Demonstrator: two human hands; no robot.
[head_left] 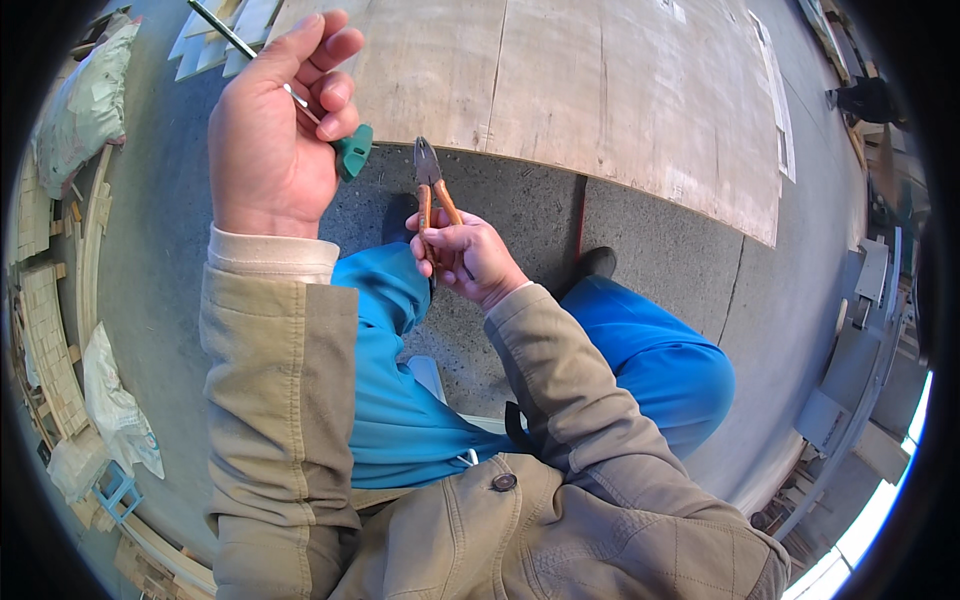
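My left hand [285,140] is raised at the upper left, its fingers curled around the thin metal shaft of a tool with a green handle [353,153]. The shaft runs up and to the left past my thumb, and the green end sticks out below my fingers; I cannot tell its exact kind. Lower and near the middle, my right hand [465,255] grips a pair of pliers [428,165] by the orange-brown handles. The dark jaws point away from me, close to the edge of a plywood sheet [560,90], and the handles are spread somewhat apart.
My knees in blue trousers [650,360] are on either side of the concrete floor [470,340]. Along the left lie wood strips [50,330] and white sacks [115,400], with a blue plastic crate [118,492] nearby. Grey metal parts [840,400] stand at the right.
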